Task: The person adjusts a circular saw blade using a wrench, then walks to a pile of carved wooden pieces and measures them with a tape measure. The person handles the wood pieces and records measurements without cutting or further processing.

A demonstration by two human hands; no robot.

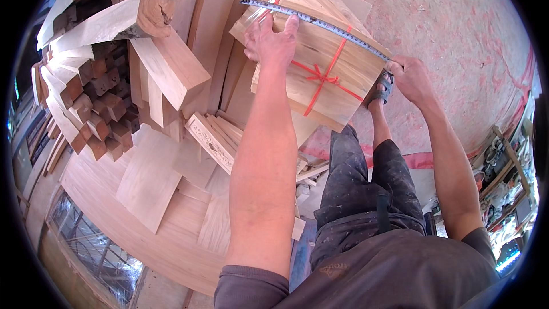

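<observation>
Upper centre: left hand (pixel 270 43) flat, fingers spread, pinning silver steel measuring tape (pixel 320 24) across red-strapped pale wooden board bundle (pixel 320 74); right hand (pixel 410 77), arm outstretched, fingers pinching tape's far end.

Two hands: left (pixel 271 43), right (pixel 410 77). One tape measure (pixel 314 22) at the top of the frame. One tied board bundle (pixel 320 74), upper centre. One carved strip (pixel 210 142).

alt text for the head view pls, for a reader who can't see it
A person stretches a metal tape measure across a bundle of wooden boards tied with red strapping: the left hand presses the tape onto the bundle, the right hand holds it at the bundle's right edge. Stacked timber blocks and loose planks lie to the left, above a dusty pink floor.
</observation>
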